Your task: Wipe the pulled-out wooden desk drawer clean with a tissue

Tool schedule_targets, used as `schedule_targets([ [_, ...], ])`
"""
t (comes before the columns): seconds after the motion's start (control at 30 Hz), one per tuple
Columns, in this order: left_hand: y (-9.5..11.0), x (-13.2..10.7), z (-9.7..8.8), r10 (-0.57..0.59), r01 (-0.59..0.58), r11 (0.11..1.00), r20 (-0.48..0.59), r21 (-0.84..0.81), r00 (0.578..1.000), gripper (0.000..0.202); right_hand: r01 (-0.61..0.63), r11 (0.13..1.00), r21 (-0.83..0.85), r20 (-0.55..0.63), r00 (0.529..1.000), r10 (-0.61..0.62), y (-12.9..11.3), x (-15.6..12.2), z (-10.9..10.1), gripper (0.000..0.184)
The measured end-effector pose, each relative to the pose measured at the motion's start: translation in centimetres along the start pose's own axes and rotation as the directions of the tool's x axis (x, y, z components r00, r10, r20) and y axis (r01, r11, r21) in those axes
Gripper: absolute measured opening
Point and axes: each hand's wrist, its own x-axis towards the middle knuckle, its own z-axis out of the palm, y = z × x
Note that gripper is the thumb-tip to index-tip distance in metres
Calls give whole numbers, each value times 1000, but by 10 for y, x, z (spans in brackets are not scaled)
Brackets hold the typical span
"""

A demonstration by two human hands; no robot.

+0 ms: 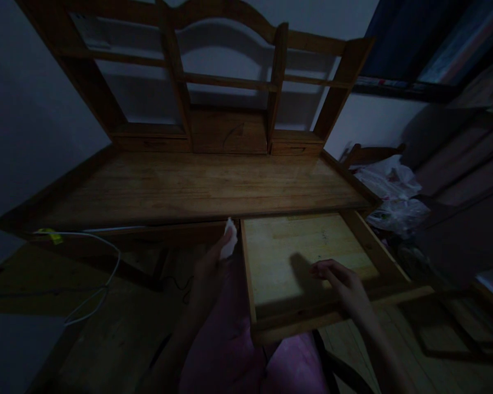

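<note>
A crumpled white tissue (pixel 229 241) is gripped in my left hand (pixel 207 271), just left of the open drawer's side and near the desk's front edge. The wooden drawer (pixel 308 323) is pulled out of the desk on the right. Over its inside hangs my right hand (pixel 340 282), fingers curled together in a pinch and casting a shadow on the drawer bottom. Whether anything is between those fingers is too dim to see. Small dark specks (pixel 324 235) lie on the pale drawer bottom.
Behind stands the wooden desk top (pixel 213 183) with a shelf unit (pixel 230 85) on it. A white cable (pixel 117 257) dangles at the left front edge. Plastic bags (pixel 390 180) sit on a chair to the right. A wooden frame-like piece (pixel 447 323) is low at the right.
</note>
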Motion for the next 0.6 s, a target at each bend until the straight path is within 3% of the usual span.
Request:
schedule_targets([
  [0.03, -3, 8, 2, 142, -152, 984, 110, 92, 984, 56, 1, 1000, 8, 2, 1000, -1, -1, 0, 0, 31],
  [0.1, -18, 23, 8, 307, -406, 884, 367, 233, 878, 74, 5, 1000, 10, 0, 1000, -5, -2, -1, 0, 32],
  [0.13, -28, 29, 11, 338, -474, 842, 434, 257, 835, 80, 9, 1000, 2, -1, 1000, -9, -2, -1, 0, 33],
  [0.23, -53, 33, 19, 331, -519, 810, 517, 273, 789, 96, 15, 999, -38, -8, 1000, -16, -4, -1, 0, 32],
  [0.33, -63, 20, 20, 290, -469, 840, 505, 273, 813, 91, 13, 999, -46, -5, 1000, -13, -5, -2, 0, 32],
  [0.5, -60, -12, 17, 155, -332, 899, 500, 287, 852, 68, 2, 1000, -29, -17, 1000, -3, -2, -1, 1, 33],
  [0.6, -61, -25, 17, 79, -160, 977, 455, 142, 887, 49, 3, 1000, -19, -21, 1000, -4, -3, -1, 1, 34],
])
